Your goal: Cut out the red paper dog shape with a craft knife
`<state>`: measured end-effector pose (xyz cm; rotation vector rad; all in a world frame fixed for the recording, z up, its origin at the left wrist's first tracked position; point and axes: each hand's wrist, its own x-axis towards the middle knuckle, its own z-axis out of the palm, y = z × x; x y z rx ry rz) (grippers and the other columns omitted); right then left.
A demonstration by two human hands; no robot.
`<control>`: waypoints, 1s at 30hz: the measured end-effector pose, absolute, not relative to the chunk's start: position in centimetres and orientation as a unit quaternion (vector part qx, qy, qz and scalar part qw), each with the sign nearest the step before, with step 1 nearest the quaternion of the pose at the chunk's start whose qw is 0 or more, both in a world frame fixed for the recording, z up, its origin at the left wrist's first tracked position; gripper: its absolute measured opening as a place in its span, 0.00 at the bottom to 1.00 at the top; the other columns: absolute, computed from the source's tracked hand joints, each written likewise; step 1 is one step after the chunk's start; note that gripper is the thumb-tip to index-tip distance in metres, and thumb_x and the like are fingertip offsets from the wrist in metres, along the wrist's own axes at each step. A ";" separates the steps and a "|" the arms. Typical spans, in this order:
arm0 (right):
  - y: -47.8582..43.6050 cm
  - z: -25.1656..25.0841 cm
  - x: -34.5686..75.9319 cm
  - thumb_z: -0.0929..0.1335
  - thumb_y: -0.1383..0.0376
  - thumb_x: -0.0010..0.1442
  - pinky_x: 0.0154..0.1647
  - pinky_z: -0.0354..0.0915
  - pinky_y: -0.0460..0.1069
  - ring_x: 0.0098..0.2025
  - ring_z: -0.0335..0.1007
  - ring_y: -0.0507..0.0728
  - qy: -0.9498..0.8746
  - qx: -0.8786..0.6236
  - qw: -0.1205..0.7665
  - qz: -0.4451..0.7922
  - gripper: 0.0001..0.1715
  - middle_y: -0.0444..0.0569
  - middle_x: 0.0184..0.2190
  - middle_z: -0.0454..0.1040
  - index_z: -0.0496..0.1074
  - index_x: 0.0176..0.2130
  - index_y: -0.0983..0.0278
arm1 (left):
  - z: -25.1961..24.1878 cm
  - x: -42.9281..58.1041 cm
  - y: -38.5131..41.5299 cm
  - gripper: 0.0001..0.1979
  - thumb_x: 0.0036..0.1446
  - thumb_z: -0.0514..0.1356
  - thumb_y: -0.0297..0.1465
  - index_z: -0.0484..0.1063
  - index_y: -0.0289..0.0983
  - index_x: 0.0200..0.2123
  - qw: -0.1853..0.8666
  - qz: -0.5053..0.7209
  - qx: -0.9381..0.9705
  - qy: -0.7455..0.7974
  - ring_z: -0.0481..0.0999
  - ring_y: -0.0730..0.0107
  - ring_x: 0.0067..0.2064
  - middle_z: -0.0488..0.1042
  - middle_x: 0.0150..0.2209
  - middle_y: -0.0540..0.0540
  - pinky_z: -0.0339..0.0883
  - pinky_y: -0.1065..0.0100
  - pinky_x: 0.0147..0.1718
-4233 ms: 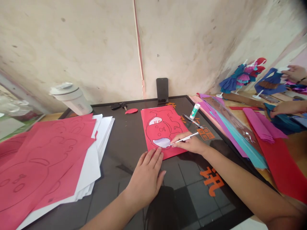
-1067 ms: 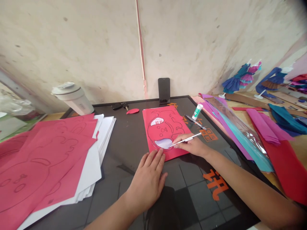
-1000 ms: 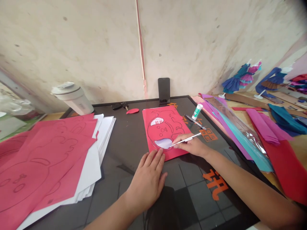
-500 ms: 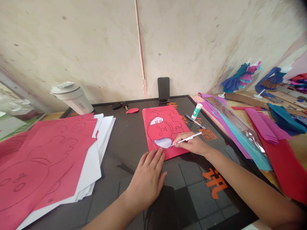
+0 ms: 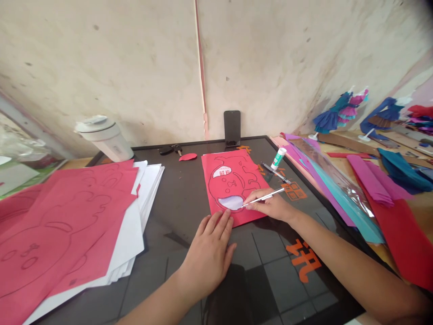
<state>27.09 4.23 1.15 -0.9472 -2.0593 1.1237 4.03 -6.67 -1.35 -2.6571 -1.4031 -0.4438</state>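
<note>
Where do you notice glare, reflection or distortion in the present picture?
Head view, right: white glare on the clear plastic; head view, lower middle: dark reflections in the glossy black tabletop; head view, left: the white cup leans, probably lens distortion; head view, top right: a dark corner.

Right hand (image 5: 271, 207) holds thin silver pen (image 5: 269, 196), tip at edge of pale patch (image 5: 230, 202) on red animal drawing (image 5: 233, 178). Left hand (image 5: 208, 255) lies flat, fingertips on drawing's near edge. Glue stick (image 5: 278, 158) and dark pen (image 5: 275, 173) just right. Phone (image 5: 232, 129) upright by wall (image 5: 149, 67). Keys (image 5: 176, 148) near red scrap (image 5: 188, 157). White cup (image 5: 106, 140) far left.
</note>
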 end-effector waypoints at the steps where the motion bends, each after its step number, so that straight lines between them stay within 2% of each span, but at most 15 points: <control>1: 4.2 1.2 27.1 0.72 0.61 0.57 0.42 0.71 0.50 0.36 0.78 0.56 -0.778 -0.358 0.299 0.421 0.08 0.48 0.33 0.82 0.81 0.34 0.62 | -1.4 4.0 -6.7 0.24 0.70 0.47 0.39 0.66 0.33 0.61 0.053 -0.147 -0.873 -0.461 0.67 0.51 0.61 0.65 0.64 0.40 0.60 0.52 0.58; 8: 4.4 1.2 27.4 0.73 0.58 0.57 0.40 0.70 0.51 0.34 0.76 0.56 -0.770 -0.350 0.312 0.432 0.10 0.48 0.31 0.81 0.80 0.33 0.62 | -1.5 4.0 -6.7 0.24 0.68 0.50 0.35 0.64 0.31 0.62 0.063 -0.135 -0.879 -0.452 0.65 0.49 0.62 0.63 0.65 0.38 0.61 0.49 0.58; 10: 4.5 0.8 27.4 0.73 0.56 0.56 0.38 0.69 0.50 0.33 0.75 0.56 -0.736 -0.360 0.354 0.452 0.12 0.48 0.29 0.80 0.79 0.32 0.62 | -1.5 4.0 -6.7 0.24 0.68 0.50 0.36 0.64 0.32 0.62 0.065 -0.138 -0.879 -0.452 0.66 0.50 0.62 0.64 0.65 0.38 0.61 0.50 0.58; 15: 4.7 -0.2 27.6 0.72 0.52 0.57 0.26 0.63 0.47 0.24 0.66 0.51 -0.612 -0.395 0.493 0.476 0.16 0.45 0.24 0.77 0.78 0.35 0.62 | -1.6 3.9 -6.8 0.21 0.67 0.52 0.35 0.68 0.33 0.59 0.089 -0.154 -0.879 -0.442 0.69 0.52 0.59 0.69 0.61 0.39 0.65 0.52 0.56; 18: 4.7 -0.1 27.7 0.69 0.53 0.61 0.27 0.64 0.47 0.23 0.66 0.51 -0.625 -0.404 0.513 0.427 0.16 0.45 0.26 0.78 0.77 0.41 0.61 | -1.6 3.9 -6.8 0.20 0.66 0.52 0.34 0.68 0.34 0.58 0.091 -0.160 -0.879 -0.439 0.70 0.52 0.58 0.69 0.61 0.39 0.66 0.52 0.55; 21: 4.4 0.5 27.7 0.66 0.57 0.66 0.36 0.69 0.50 0.30 0.73 0.53 -0.702 -0.421 0.466 0.337 0.15 0.47 0.33 0.81 0.76 0.47 0.59 | -1.6 4.0 -6.8 0.20 0.66 0.53 0.34 0.68 0.33 0.58 0.083 -0.156 -0.879 -0.444 0.70 0.51 0.58 0.69 0.61 0.38 0.67 0.51 0.55; 24: 4.0 0.9 27.7 0.64 0.62 0.67 0.48 0.68 0.53 0.43 0.77 0.58 -0.804 -0.412 0.363 0.227 0.13 0.48 0.41 0.82 0.78 0.44 0.58 | -1.5 3.9 -6.9 0.20 0.67 0.52 0.34 0.68 0.33 0.58 0.072 -0.154 -0.877 -0.449 0.70 0.51 0.58 0.69 0.61 0.38 0.67 0.50 0.55; 27: 3.7 0.7 27.5 0.65 0.65 0.66 0.51 0.65 0.56 0.50 0.75 0.62 -0.864 -0.403 0.279 0.114 0.13 0.51 0.46 0.81 0.78 0.46 0.58 | -1.4 3.9 -7.0 0.18 0.68 0.51 0.33 0.72 0.35 0.56 0.058 -0.173 -0.881 -0.435 0.70 0.52 0.57 0.71 0.59 0.40 0.67 0.50 0.56; 30: 3.6 0.2 27.5 0.67 0.65 0.64 0.52 0.64 0.58 0.53 0.74 0.65 -0.879 -0.409 0.242 0.047 0.14 0.54 0.50 0.79 0.76 0.49 0.60 | -1.3 3.8 -7.0 0.18 0.68 0.50 0.31 0.73 0.35 0.54 0.056 -0.204 -0.883 -0.419 0.71 0.52 0.56 0.73 0.57 0.40 0.67 0.49 0.56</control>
